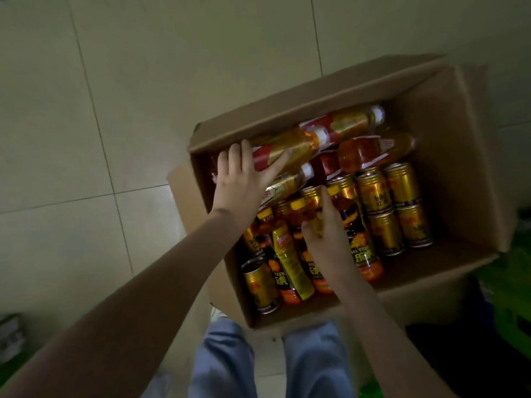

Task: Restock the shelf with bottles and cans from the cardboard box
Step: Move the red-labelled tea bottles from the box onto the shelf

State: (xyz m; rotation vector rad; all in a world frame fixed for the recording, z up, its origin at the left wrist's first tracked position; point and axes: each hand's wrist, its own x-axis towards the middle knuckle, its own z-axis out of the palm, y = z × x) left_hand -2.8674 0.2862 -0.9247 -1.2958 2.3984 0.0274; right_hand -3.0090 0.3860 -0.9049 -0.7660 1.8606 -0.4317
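Observation:
An open cardboard box (448,133) sits on the tiled floor in front of me, full of drinks. Orange bottles with red labels (290,145) lie along its far side. Gold cans (402,182) stand in rows at the right. Dark and yellow bottles (290,262) lie in the near part. My left hand (241,179) wraps around the near end of a red-label bottle at the box's far left corner. My right hand (324,234) rests on the bottles in the middle, fingers curled around a gold can (311,196); whether it grips firmly is unclear.
Pale floor tiles (115,96) spread to the left and behind the box. Green crates or packs (505,297) sit at the right edge. My legs in light blue trousers (224,363) are just below the box. A dim stack lies at the far left (11,334).

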